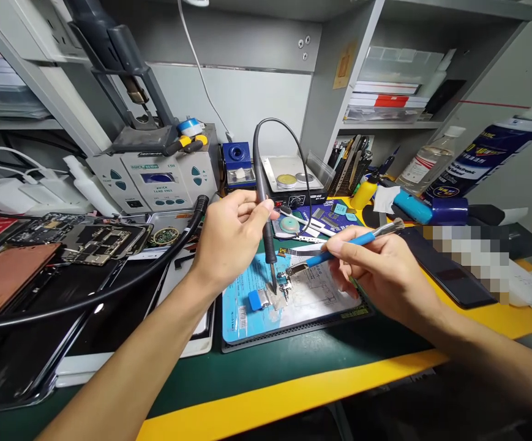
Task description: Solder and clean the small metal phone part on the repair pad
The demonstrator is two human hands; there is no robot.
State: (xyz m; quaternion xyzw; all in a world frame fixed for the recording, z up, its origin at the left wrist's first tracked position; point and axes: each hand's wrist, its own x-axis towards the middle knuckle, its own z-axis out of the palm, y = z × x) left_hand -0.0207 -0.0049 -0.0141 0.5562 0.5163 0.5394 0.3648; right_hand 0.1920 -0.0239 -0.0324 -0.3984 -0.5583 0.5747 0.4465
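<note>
My left hand (233, 236) is closed around a black soldering iron (269, 236), held almost upright. The iron's tip points down beside a small circuit board (285, 285) on a blue and white printed mat (242, 327); whether it touches the board I cannot tell. My right hand (376, 260) grips a blue-handled brush (351, 248), its bristles toward the upper right and its other end over the board. A thin flex cable (305, 251) runs from near the right fingers toward the iron. Left of the board lies a blue-tabbed piece (259, 300).
A hot air station (155, 177) stands at the back left, its black hose (146, 272) crossing the left side. Opened phone parts (104, 242) lie at left. Behind the mat sits a small heating device (288, 177). A dark phone (449, 269) and spray can (486, 153) are at right.
</note>
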